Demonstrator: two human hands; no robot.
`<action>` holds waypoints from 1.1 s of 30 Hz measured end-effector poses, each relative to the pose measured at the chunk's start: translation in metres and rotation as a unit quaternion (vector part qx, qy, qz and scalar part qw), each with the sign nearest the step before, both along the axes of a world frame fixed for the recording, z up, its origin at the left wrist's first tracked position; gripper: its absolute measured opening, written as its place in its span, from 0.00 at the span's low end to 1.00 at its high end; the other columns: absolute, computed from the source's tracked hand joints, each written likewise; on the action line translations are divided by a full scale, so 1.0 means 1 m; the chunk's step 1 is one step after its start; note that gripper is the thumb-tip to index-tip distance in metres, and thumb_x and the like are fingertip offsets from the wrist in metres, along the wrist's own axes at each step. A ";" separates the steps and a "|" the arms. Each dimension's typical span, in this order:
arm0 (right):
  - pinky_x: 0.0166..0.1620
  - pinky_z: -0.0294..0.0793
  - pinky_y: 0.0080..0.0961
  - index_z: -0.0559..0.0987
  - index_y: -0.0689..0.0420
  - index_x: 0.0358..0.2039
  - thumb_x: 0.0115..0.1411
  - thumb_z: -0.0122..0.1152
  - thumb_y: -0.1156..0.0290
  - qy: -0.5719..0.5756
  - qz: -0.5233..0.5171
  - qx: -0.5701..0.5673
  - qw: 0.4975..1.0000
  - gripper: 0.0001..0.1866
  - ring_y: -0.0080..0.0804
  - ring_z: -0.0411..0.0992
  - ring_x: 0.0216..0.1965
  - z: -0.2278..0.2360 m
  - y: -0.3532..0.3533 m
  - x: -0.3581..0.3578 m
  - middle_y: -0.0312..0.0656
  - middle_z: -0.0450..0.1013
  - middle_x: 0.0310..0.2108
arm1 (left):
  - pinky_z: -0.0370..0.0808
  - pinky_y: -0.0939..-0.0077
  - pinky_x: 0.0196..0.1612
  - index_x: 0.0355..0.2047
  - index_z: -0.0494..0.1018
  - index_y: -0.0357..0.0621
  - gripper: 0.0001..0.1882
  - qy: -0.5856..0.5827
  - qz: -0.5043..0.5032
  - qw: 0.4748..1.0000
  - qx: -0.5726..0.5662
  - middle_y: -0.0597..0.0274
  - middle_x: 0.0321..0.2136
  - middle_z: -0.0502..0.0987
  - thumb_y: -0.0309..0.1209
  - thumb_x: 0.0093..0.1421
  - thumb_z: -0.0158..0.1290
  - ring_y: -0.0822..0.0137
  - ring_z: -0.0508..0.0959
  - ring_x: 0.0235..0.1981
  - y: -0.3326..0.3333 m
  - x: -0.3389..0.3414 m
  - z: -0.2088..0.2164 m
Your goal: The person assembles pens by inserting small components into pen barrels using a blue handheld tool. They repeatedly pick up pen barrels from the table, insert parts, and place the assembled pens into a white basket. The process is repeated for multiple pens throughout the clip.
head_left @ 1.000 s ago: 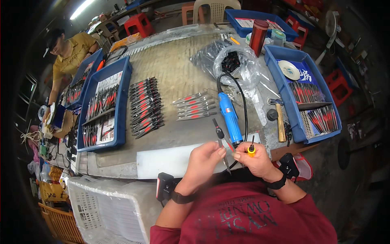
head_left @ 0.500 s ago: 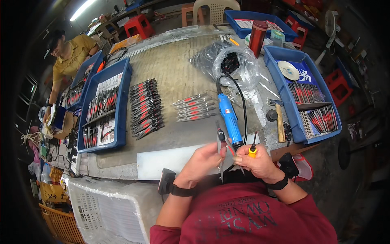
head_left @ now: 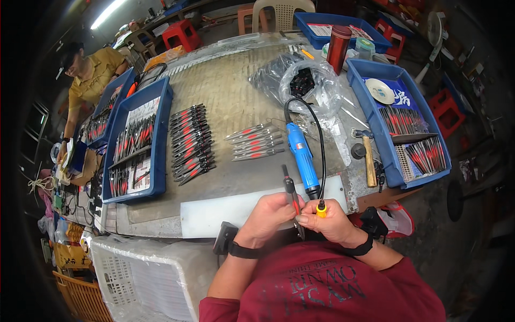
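In front of my chest my left hand (head_left: 268, 214) pinches a drawing compass (head_left: 290, 185), dark grey with red insets and a black head pointing up. Its legs are together; their lower ends partly disappear behind my fingers. My right hand (head_left: 328, 221) touches the compass with thumb and fingertips while keeping a small yellow-handled screwdriver (head_left: 321, 209) in its grip, shaft upward. Just beyond lies a blue electric screwdriver (head_left: 303, 158) with a black cord. Several grey-and-red compasses (head_left: 255, 142) lie in a small group farther off, beside a longer stacked row (head_left: 190, 142).
Blue trays of compasses stand at left (head_left: 165, 145) and right (head_left: 370, 112). A white board (head_left: 209, 217) lies along the near edge. Beyond are a plastic bag (head_left: 322, 80) of black parts, a hammer (head_left: 369, 161) and a red flask (head_left: 339, 48). Another person (head_left: 94, 70) works far left.
The compass legs have gone from spread to together. My hands have drawn closer, and the yellow screwdriver has shifted slightly left and down.
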State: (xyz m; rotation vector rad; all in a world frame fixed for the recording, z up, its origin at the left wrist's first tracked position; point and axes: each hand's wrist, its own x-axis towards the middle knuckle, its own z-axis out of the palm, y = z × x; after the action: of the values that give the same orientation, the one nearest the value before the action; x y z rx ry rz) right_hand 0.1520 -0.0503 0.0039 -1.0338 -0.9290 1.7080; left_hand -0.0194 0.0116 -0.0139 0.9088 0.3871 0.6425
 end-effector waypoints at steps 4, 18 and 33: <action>0.31 0.65 0.13 0.75 0.60 0.28 0.56 0.59 0.72 -0.016 -0.009 0.011 1.000 0.05 0.12 0.64 0.27 -0.002 0.000 -0.001 0.27 0.69 0.24 | 0.68 0.82 0.41 0.38 0.71 0.37 0.11 0.033 0.026 0.999 0.009 0.68 0.33 0.73 0.32 0.59 0.51 0.77 0.71 0.35 -0.002 0.002 -0.001; 0.33 0.69 0.27 0.70 0.60 0.42 0.54 0.58 0.71 -0.344 -0.093 0.190 0.915 0.15 0.33 0.70 0.30 0.008 0.009 0.011 0.47 0.70 0.32 | 0.69 0.82 0.23 0.45 0.66 0.37 0.13 0.095 0.236 0.967 0.017 0.62 0.24 0.72 0.32 0.64 0.44 0.73 0.71 0.18 -0.004 0.009 0.007; 0.24 0.70 0.30 0.74 0.61 0.37 0.51 0.59 0.76 -0.489 -0.116 0.413 0.760 0.12 0.40 0.71 0.22 0.012 0.010 0.012 0.44 0.70 0.23 | 0.69 0.85 0.23 0.46 0.68 0.35 0.15 0.154 0.294 0.942 0.040 0.66 0.25 0.72 0.27 0.60 0.49 0.78 0.70 0.20 -0.012 0.006 0.009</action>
State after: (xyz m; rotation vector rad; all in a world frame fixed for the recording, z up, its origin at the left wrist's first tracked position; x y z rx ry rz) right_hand 0.1644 -0.0401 0.0157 -1.2906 -1.8711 0.2836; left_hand -0.0130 -0.0002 -0.0052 0.9781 0.9413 1.0709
